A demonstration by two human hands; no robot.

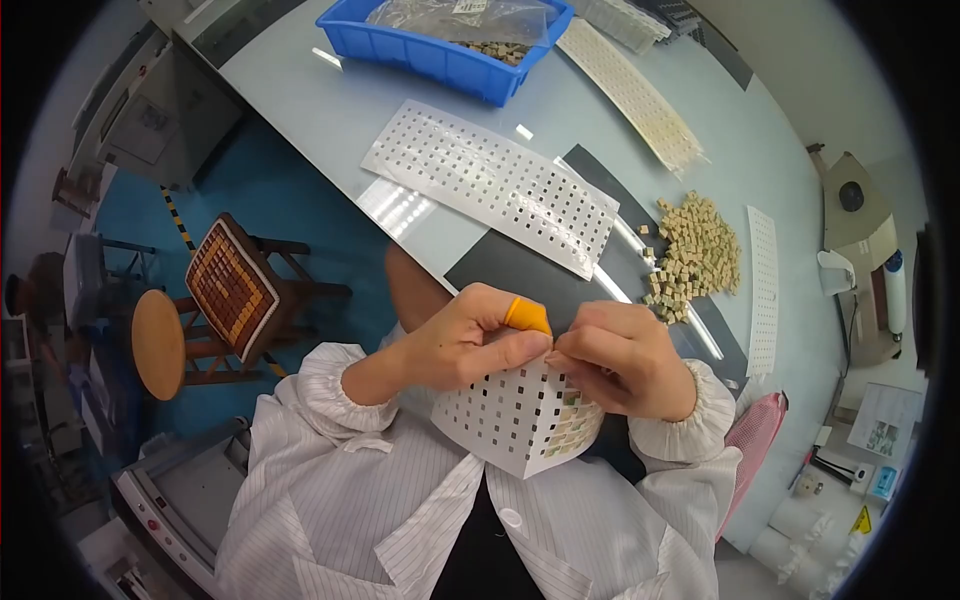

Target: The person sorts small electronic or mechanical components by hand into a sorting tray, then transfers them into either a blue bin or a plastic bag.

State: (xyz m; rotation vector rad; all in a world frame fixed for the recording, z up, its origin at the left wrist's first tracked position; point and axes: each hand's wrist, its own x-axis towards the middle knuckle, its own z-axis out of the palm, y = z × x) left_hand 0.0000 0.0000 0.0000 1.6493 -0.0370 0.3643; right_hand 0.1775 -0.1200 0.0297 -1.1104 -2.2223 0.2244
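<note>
Close to my body is a white sheet with rows of square holes (pixel 505 415), bent along a ridge. Greenish-tan squares (pixel 572 425) show in its right part. My left hand (pixel 470 340), an orange finger cot (pixel 528 315) on one finger, pinches the sheet's upper edge. Against that same edge, the fingers of my right hand (pixel 618 355) are pressed together; whatever lies between them is hidden. The fingertips of both hands meet there. Beyond my right hand, a heap of small tan-green blocks (pixel 700 250) lies on the table.
Another perforated white sheet (pixel 490 180) lies flat ahead, partly over a dark mat (pixel 500 265). A blue bin (pixel 420 55) holds a clear bag and small blocks. More strips (pixel 630 95) lie at the back and a narrow one (pixel 762 290) at right. Stools (pixel 235 290) stand left.
</note>
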